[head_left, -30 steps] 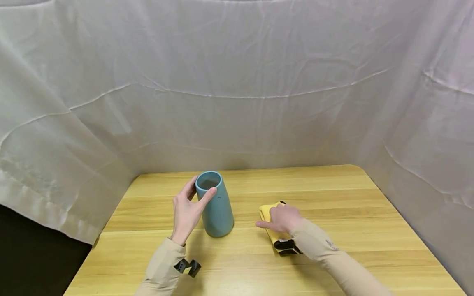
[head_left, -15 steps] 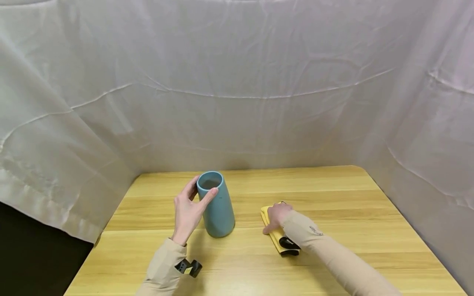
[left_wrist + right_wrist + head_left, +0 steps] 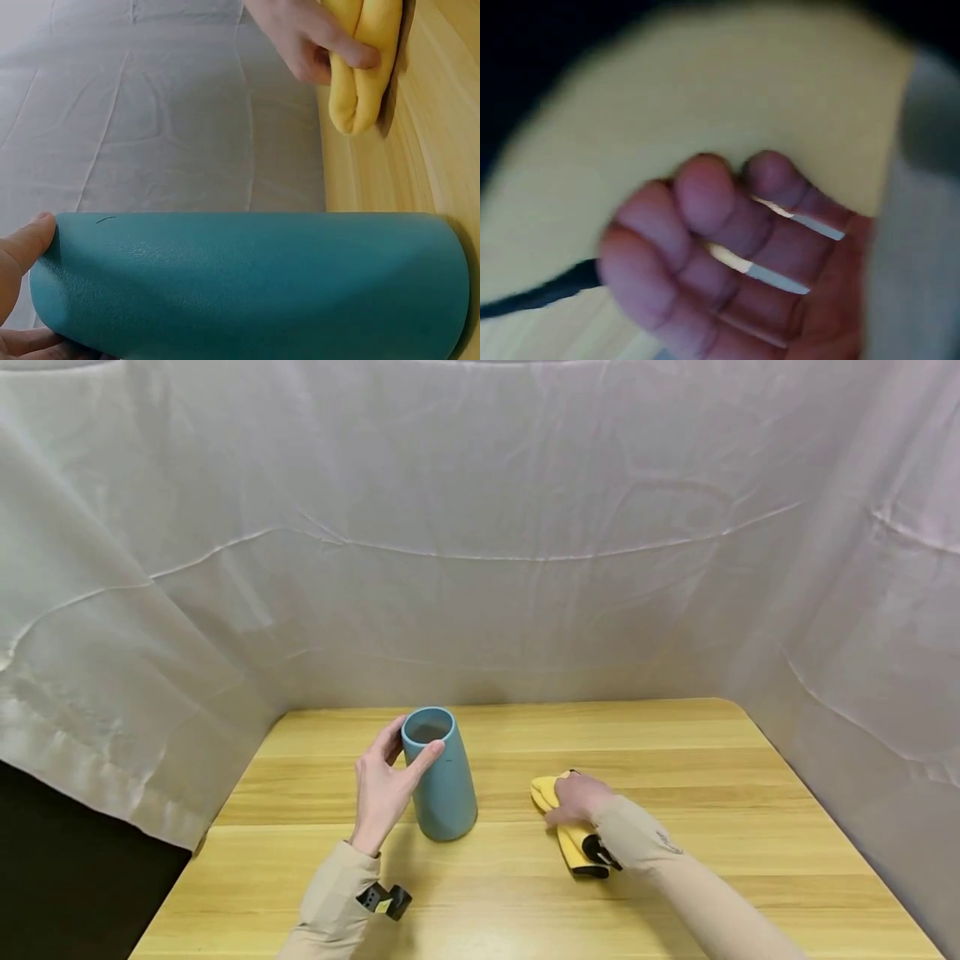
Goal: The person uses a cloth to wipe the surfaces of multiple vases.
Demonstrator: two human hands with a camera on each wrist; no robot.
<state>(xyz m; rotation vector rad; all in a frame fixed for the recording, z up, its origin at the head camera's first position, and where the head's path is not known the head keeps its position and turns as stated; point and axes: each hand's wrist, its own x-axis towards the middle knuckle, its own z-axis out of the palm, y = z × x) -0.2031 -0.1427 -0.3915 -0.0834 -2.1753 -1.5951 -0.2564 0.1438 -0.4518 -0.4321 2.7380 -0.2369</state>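
A tall blue tapered vase (image 3: 447, 797) stands upright on the table, its round mouth facing up. My left hand (image 3: 384, 789) holds it near the rim, the thumb on the near side and the fingers round the far left side. To the right, a folded yellow cloth (image 3: 572, 853) with black edging lies lengthwise on the table. My right hand (image 3: 581, 797) grips its middle from above; in the left wrist view the thumb presses into the bunched yellow cloth (image 3: 365, 79). In the right wrist view the curled fingers (image 3: 705, 191) lie against the blurred cloth (image 3: 735, 90).
The wooden table (image 3: 675, 743) has a grey-white curtain (image 3: 495, 610) hanging behind it and along both sides. A small black device (image 3: 384, 902) is strapped to my left wrist. A dark area (image 3: 67, 852) shows beyond the table's left edge.
My right hand has gone from lying over the flat cloth to gripping it, and the cloth is now bunched in the middle. The left hand and vase stay as they were.
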